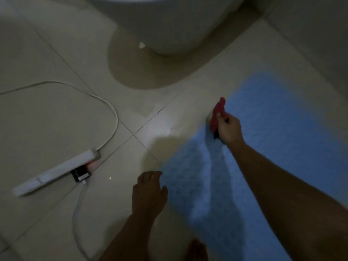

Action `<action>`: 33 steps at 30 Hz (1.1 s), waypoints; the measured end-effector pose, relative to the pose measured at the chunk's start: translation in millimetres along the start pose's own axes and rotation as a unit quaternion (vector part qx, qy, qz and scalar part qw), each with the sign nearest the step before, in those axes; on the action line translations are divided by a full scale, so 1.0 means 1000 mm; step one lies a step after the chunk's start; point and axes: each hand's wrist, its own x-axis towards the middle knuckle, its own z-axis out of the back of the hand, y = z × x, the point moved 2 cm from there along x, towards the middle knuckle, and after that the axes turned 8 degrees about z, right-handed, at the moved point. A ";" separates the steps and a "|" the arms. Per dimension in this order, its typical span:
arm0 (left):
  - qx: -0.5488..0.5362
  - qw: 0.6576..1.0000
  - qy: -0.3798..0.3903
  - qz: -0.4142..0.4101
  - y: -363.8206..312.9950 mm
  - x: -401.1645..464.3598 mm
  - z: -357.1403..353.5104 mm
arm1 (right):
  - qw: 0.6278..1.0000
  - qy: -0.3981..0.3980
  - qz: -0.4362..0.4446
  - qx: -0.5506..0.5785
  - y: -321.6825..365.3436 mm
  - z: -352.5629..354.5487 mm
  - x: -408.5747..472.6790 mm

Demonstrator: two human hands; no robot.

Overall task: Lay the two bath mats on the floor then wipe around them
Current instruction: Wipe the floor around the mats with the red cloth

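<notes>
Pale glossy tiled floor [56, 59], bare between fluffy light-blue bath mat [273, 132] and white power strip [56, 172]. Right hand [228, 127] over mat's far-left edge, fingers curled gripping red cloth [217, 115]. Left hand [148, 193] spread, empty, at mat's near-left edge. No legible writing.

Dim, soft, motion-blurred wide-angle view, faint glare on floor tiles [165, 129], heavy shadows.

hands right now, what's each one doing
Left hand: open, fingers spread, resting at the edge of the fluffy light blue bath mat.
Right hand: closed around a red wiping cloth.
</notes>
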 end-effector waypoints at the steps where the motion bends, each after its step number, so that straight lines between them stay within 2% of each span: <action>1: 0.024 1.000 -0.014 -0.010 0.011 0.016 -0.013 | 0.997 0.012 0.051 -0.053 -0.007 -0.009 0.019; 3: 0.056 0.997 -0.057 -0.012 0.035 0.048 -0.037 | 0.974 0.045 0.157 -0.155 -0.034 -0.049 0.051; 5: 0.073 0.988 -0.132 -0.027 0.054 0.067 -0.045 | 0.925 0.113 0.198 -0.305 -0.069 -0.109 0.049; 7: 0.071 0.977 -0.198 -0.025 0.073 0.079 -0.046 | 0.887 0.100 0.246 -0.379 -0.091 -0.172 0.016; 10: 0.057 0.973 -0.220 0.025 0.099 0.090 -0.041 | 0.847 0.128 0.376 -0.354 -0.098 -0.249 -0.083; 14: 0.036 0.972 -0.222 0.061 0.112 0.092 -0.031 | 0.755 0.305 0.482 -0.324 -0.111 -0.287 -0.178; 18: -0.018 0.968 -0.243 0.063 0.097 0.091 -0.023 | 0.636 0.356 0.582 -0.360 -0.115 -0.249 -0.131; 19: -0.022 0.968 -0.241 0.062 0.094 0.090 -0.024 | 0.624 0.356 0.584 -0.379 -0.114 -0.233 -0.105; 21: -0.028 0.976 -0.210 0.052 0.092 0.088 -0.031 | 0.634 0.317 0.569 -0.416 -0.112 -0.196 -0.050; 22: -0.020 0.982 -0.187 0.031 0.091 0.088 -0.036 | 0.663 0.282 0.545 -0.428 -0.111 -0.176 -0.023; 24: 0.020 0.990 -0.137 -0.019 0.087 0.086 -0.047 | 0.761 0.214 0.439 -0.428 -0.110 -0.138 0.018; 25: 0.038 0.992 -0.118 -0.032 0.083 0.086 -0.051 | 0.809 0.185 0.359 -0.428 -0.107 -0.125 0.028; 26: 0.045 0.992 -0.113 -0.037 0.079 0.085 -0.053 | 0.844 0.156 0.288 -0.425 -0.107 -0.121 0.030; 27: 0.045 0.992 -0.114 -0.036 0.077 0.085 -0.055 | 0.862 0.127 0.252 -0.420 -0.106 -0.126 0.024; 29: 0.033 0.991 -0.123 -0.035 0.078 0.081 -0.055 | 0.863 0.095 0.271 -0.416 -0.108 -0.154 -0.010; 31: 0.029 0.987 -0.155 -0.034 0.089 0.080 -0.058 | 0.841 0.146 0.350 -0.387 -0.114 -0.193 -0.057; 33: 0.025 0.984 -0.175 -0.031 0.088 0.088 -0.052 | 0.796 0.211 0.430 -0.370 -0.122 -0.213 -0.091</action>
